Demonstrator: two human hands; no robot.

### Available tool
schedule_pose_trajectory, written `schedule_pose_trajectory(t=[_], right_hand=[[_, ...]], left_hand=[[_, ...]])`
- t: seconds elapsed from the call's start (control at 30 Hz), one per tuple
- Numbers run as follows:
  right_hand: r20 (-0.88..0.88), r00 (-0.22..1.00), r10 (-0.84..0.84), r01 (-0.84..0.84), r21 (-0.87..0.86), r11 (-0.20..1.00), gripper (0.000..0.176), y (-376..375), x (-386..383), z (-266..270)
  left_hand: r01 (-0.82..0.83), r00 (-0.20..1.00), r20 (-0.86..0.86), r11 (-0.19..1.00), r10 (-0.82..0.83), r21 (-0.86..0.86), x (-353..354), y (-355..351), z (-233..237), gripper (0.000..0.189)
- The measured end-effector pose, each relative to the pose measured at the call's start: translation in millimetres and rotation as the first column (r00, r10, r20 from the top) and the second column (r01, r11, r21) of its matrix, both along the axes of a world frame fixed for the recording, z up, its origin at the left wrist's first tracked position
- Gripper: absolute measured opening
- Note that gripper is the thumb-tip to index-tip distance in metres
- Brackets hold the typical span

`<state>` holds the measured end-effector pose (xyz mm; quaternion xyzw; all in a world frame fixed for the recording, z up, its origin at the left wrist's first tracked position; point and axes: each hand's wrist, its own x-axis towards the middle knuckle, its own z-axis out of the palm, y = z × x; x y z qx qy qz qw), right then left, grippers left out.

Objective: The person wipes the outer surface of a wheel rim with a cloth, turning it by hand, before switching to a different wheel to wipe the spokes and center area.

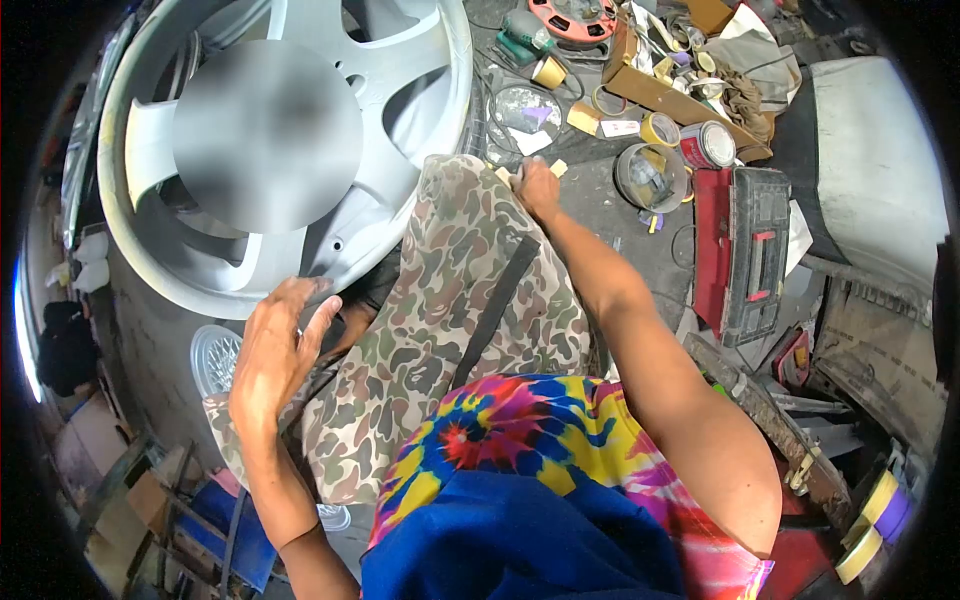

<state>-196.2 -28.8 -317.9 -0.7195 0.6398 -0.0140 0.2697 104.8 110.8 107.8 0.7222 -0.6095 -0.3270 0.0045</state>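
A large grey spoked wheel rim (400, 130) fills the upper left, its centre blurred. My left hand (280, 345) is beside the rim's lower edge, fingers apart, with nothing seen in it; whether it touches the rim is unclear. Beyond my knee in camouflage trousers (430, 270), my right hand (537, 187) reaches down to the floor, its fingers bent near small pale yellow pieces (559, 169). What those fingers hold, if anything, is too small to make out.
At the top are a green power tool (522, 38) and an orange reel (572, 20). Right of my right hand stand a round tin (650, 178), a paint can (708, 145), a cardboard box (670, 98) and a red and black toolbox (755, 255). A smaller wheel (213, 360) lies left.
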Motion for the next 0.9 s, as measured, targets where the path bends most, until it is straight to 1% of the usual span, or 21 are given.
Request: schedule_pose_trajectory(t=[0.07, 0.1, 0.13, 0.2, 0.23, 0.27, 0.3, 0.33, 0.37, 0.4, 0.47, 0.5, 0.53, 0.6, 0.63, 0.7, 0.73, 0.8, 0.83, 0.87, 0.9], right_hand=[[0.112, 0.971, -0.211, 0.221, -0.082, 0.972, 0.032, -5.1, -8.4, 11.6], [0.174, 0.946, -0.273, 0.292, -0.096, 0.952, 0.033, -3.9, -14.8, 15.5], [0.173, 0.945, -0.277, 0.296, -0.1, 0.95, 0.033, -2.0, -20.8, 17.6], [0.214, 0.952, -0.217, 0.241, -0.092, 0.966, 0.033, 9.8, -32.7, 30.4], [0.11, 0.989, -0.101, 0.105, -0.03, 0.994, 0.034, 13.1, -31.7, 43.0], [0.109, 0.988, -0.108, 0.112, -0.027, 0.993, 0.034, 19.6, -30.0, 41.4], [0.115, 0.993, 0.006, -0.004, -0.02, 1.0, 0.034, 28.1, -27.7, 35.0], [0.125, 0.984, 0.125, -0.124, -0.013, 0.992, 0.036, 34.7, -23.3, 26.3], [0.092, 0.982, 0.164, -0.168, 0.03, 0.985, 0.034, 33.8, -14.5, 15.6], [0.096, 0.98, 0.172, -0.176, 0.036, 0.984, 0.034, 34.7, -9.7, 10.1], [0.093, 0.979, 0.181, -0.181, -0.008, 0.983, 0.027, 35.4, -0.1, 0.0], [0.065, 0.973, 0.223, -0.225, 0.013, 0.974, 0.029, 30.9, -1.6, -0.4], [0.064, 0.972, 0.227, -0.228, 0.015, 0.973, 0.029, 29.1, -4.4, 0.2], [0.085, 0.963, 0.257, -0.251, -0.073, 0.965, 0.027, 21.6, -11.5, 4.8], [0.084, 0.964, 0.254, -0.249, -0.072, 0.966, 0.027, 17.8, -15.2, 7.7], [0.07, 0.97, 0.232, -0.224, -0.098, 0.97, 0.028, 7.6, -23.1, 10.0], [0.071, 0.971, 0.229, -0.222, -0.097, 0.97, 0.028, 3.4, -27.7, 10.8], [0.054, 0.997, 0.062, -0.053, -0.156, 0.986, 0.028, -4.3, -36.1, 16.0], [0.076, 0.997, -0.012, 0.019, -0.094, 0.995, 0.032, -10.7, -35.8, 30.7], [0.077, 0.997, -0.01, 0.017, -0.095, 0.995, 0.032, -15.6, -36.2, 37.5], [0.073, 0.996, 0.056, -0.04, -0.208, 0.977, 0.034, -20.4, -37.2, 41.5]], left_hand=[[0.022, 1.0, 0.006, 0.999, -0.021, -0.042, 0.1, 1.3, -0.8, 0.032], [0.026, 1.0, 0.005, 0.999, -0.026, -0.04, -1.8, -0.8, 2.3, 0.032], [0.026, 0.999, 0.032, 0.999, -0.025, -0.037, -3.3, -0.4, 3.0, 0.032], [0.033, 0.998, 0.054, 0.999, -0.031, -0.033, -6.1, 2.0, 2.9, 0.032], [0.046, 0.997, 0.069, 0.998, -0.043, -0.042, -7.1, 4.2, 3.5, 0.032], [0.059, 0.995, 0.084, 0.997, -0.055, -0.049, -7.9, 3.8, 4.2, 0.033], [0.012, 0.998, 0.061, 1.0, -0.014, 0.029, -11.3, 1.2, 5.9, 0.034], [0.012, 0.998, 0.063, 0.999, -0.014, 0.035, -15.7, -1.9, 7.7, 0.034], [-0.001, 0.999, 0.052, 0.998, -0.002, 0.067, -18.6, -3.6, 9.2, 0.035], [-0.017, 0.999, 0.041, 0.995, 0.013, 0.099, -18.6, -2.6, 9.5, 0.035], [-0.011, 0.998, 0.066, 0.996, 0.005, 0.09, -13.0, 2.2, 4.3, 0.035], [0.005, 0.996, 0.085, 0.997, -0.012, 0.076, -10.7, 4.8, 1.6, 0.034], [0.002, 0.997, 0.083, 0.997, -0.008, 0.078, -7.9, 7.1, -0.7, 0.034], [0.033, 0.995, 0.096, 0.999, -0.036, 0.025, -4.5, 8.4, -3.5, 0.034], [0.036, 0.995, 0.094, 0.999, -0.039, 0.027, -5.9, 6.6, -2.6, 0.034], [-0.018, 0.999, 0.041, 0.994, 0.014, 0.108, -10.8, 0.1, 1.3, 0.035], [-0.015, 0.999, 0.042, 0.994, 0.011, 0.109, -11.9, -0.8, 1.3, 0.035], [0.011, 0.998, 0.053, 0.99, -0.019, 0.138, -14.1, -3.7, 3.1, 0.036], [0.01, 0.998, 0.054, 0.991, -0.018, 0.136, -14.0, -3.2, 2.1, 0.036], [0.02, 0.996, 0.078, 0.992, -0.03, 0.124, -13.9, -1.9, 0.5, 0.036], [0.03, 0.994, 0.102, 0.993, -0.042, 0.113, -14.0, -0.3, -1.0, 0.036]])
